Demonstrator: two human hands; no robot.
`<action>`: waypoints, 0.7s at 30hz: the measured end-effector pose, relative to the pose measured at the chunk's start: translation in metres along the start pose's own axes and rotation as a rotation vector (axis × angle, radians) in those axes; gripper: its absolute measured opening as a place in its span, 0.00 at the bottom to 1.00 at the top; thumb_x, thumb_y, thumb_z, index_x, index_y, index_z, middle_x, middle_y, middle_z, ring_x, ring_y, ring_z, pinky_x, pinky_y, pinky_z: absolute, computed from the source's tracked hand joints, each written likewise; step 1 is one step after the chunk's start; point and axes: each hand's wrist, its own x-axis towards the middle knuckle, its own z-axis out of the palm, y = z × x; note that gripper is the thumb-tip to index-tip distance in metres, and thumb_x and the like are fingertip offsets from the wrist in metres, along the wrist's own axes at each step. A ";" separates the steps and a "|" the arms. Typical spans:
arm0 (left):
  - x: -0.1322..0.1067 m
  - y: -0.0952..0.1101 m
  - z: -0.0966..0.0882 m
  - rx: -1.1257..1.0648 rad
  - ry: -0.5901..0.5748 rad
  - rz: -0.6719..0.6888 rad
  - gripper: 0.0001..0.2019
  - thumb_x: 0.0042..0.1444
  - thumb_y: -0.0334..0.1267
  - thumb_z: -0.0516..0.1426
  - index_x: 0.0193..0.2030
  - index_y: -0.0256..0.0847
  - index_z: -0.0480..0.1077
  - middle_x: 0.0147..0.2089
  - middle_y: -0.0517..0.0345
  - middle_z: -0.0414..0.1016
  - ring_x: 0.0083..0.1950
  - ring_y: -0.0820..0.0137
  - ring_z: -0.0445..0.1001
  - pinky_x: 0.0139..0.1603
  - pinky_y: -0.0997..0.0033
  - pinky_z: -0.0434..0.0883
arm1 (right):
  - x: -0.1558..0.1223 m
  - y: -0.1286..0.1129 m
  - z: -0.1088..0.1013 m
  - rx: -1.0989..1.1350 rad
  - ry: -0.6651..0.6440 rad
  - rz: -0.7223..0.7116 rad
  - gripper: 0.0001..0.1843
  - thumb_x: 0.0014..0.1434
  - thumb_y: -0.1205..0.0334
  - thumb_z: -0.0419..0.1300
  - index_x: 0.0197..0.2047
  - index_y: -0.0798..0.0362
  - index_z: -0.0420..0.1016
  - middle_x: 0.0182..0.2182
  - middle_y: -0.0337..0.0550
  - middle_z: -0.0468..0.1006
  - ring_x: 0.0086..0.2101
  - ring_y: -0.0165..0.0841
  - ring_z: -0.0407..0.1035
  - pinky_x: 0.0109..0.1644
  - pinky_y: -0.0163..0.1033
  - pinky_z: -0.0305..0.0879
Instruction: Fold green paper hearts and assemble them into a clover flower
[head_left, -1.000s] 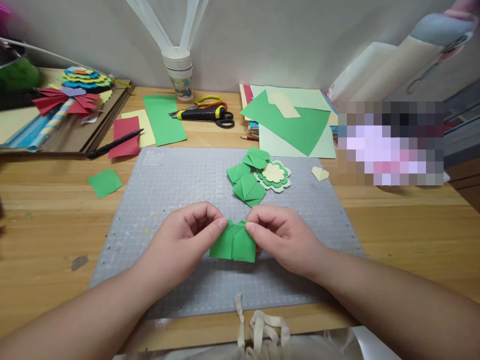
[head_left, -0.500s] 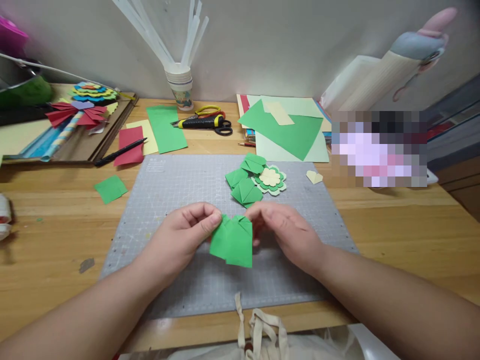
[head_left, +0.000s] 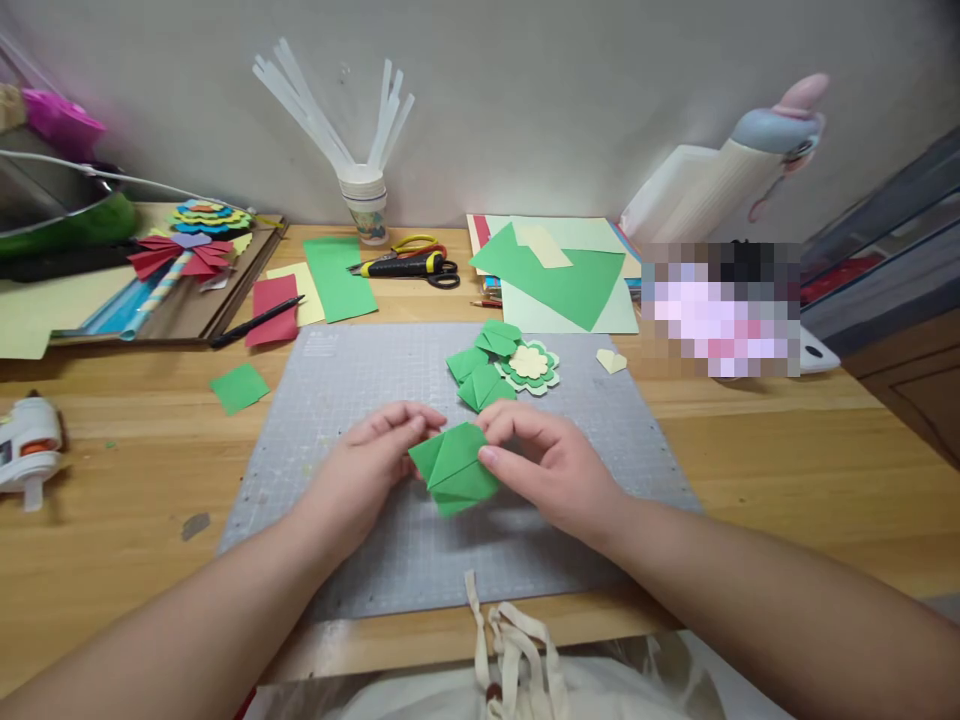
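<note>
A folded green paper piece (head_left: 459, 470) is held just above the grey cutting mat (head_left: 360, 570), its creased side with a diagonal seam turned up. My right hand (head_left: 559, 465) pinches its right edge between thumb and fingers. At the upper left corner, my left hand (head_left: 375, 455) is closed on the paper with curled fingers, some hidden behind it. Just beyond lie several similar folded green pieces (head_left: 481, 385), grouped beside a layered paper flower (head_left: 529, 366) with a cream centre. A small cream paper heart (head_left: 611, 361) rests at the mat's right edge.
Left of the mat are a green paper square (head_left: 240, 388) and a glue gun (head_left: 30, 445). Behind it lie a black pen (head_left: 259, 322), red paper (head_left: 271, 300), a utility knife (head_left: 401, 265), scissors (head_left: 444, 275), a paper cup (head_left: 367, 215) with white sticks, and stacked paper sheets (head_left: 570, 285).
The folded green paper has been turned over, now showing its creased side. My right hand has moved onto its right edge. The camera view has shifted slightly.
</note>
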 end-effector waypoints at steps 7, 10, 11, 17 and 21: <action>-0.001 0.007 0.001 0.212 -0.071 0.061 0.13 0.45 0.45 0.67 0.29 0.38 0.73 0.26 0.63 0.70 0.29 0.74 0.65 0.30 0.75 0.62 | 0.001 0.009 -0.003 -0.043 0.003 0.136 0.08 0.58 0.64 0.59 0.27 0.52 0.66 0.30 0.37 0.69 0.35 0.32 0.65 0.44 0.38 0.60; -0.004 0.006 0.006 0.312 -0.121 0.048 0.15 0.46 0.47 0.65 0.24 0.39 0.68 0.24 0.64 0.68 0.27 0.74 0.64 0.29 0.75 0.62 | 0.003 0.007 -0.004 -0.067 -0.017 0.174 0.09 0.58 0.62 0.59 0.27 0.52 0.66 0.28 0.36 0.68 0.33 0.31 0.63 0.40 0.37 0.60; -0.004 0.006 0.006 0.325 -0.119 0.049 0.15 0.47 0.48 0.64 0.25 0.39 0.68 0.24 0.64 0.68 0.27 0.74 0.64 0.30 0.74 0.63 | 0.004 0.006 -0.004 -0.066 -0.031 0.205 0.10 0.59 0.60 0.58 0.27 0.52 0.66 0.27 0.35 0.66 0.31 0.30 0.62 0.38 0.36 0.59; -0.004 0.005 0.004 0.366 -0.106 0.084 0.16 0.49 0.50 0.62 0.27 0.39 0.68 0.26 0.60 0.72 0.28 0.71 0.68 0.32 0.72 0.66 | 0.009 0.003 -0.005 0.096 -0.088 0.352 0.13 0.57 0.51 0.62 0.32 0.52 0.68 0.25 0.33 0.67 0.25 0.26 0.60 0.28 0.33 0.58; -0.004 0.003 0.002 0.467 -0.065 0.189 0.13 0.51 0.47 0.61 0.27 0.39 0.69 0.29 0.59 0.71 0.34 0.69 0.68 0.37 0.70 0.65 | 0.007 0.010 -0.001 0.243 -0.145 0.455 0.16 0.51 0.54 0.67 0.38 0.53 0.70 0.28 0.36 0.75 0.27 0.27 0.67 0.29 0.32 0.63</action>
